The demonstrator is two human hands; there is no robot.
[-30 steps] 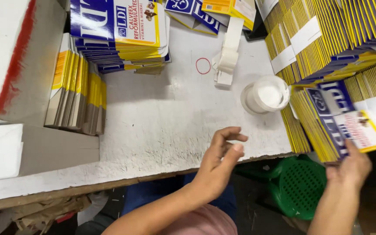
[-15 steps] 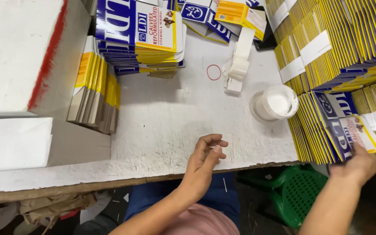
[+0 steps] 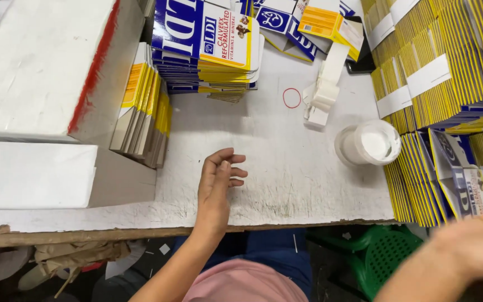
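Far left: white block (image 3: 40,67) with a red edge. Upright cartons (image 3: 141,106) leaning against it. Behind, pile (image 3: 208,39) of flat blue-yellow cartons.

Centre: left hand (image 3: 216,184) on table (image 3: 286,179), empty, fingers loosely curled, thumb tucked in. Holding nothing, touching only the bare top.

Further right: red band (image 3: 292,98) lying flat, apart from everything. White strips (image 3: 325,84) just beside it. White tub (image 3: 367,142) near the table's right edge.

Right: strapped bundles (image 3: 437,61) stacked close. Below them a loose carton (image 3: 459,179), tilted on top of a bundle row at the table's corner. Right hand (image 3: 476,246) just under that carton, blurred, at frame edge; cannot tell whether spread or closed, nor whether touching. Green stool (image 3: 387,251) below.

Judged handling: pinch only the loose carton by its near edge, not the row beneath. Lift flat to avoid dragging neighbours off the corner. Keep clear of the tub. Free left hand well placed to take the carton on the bare patch.
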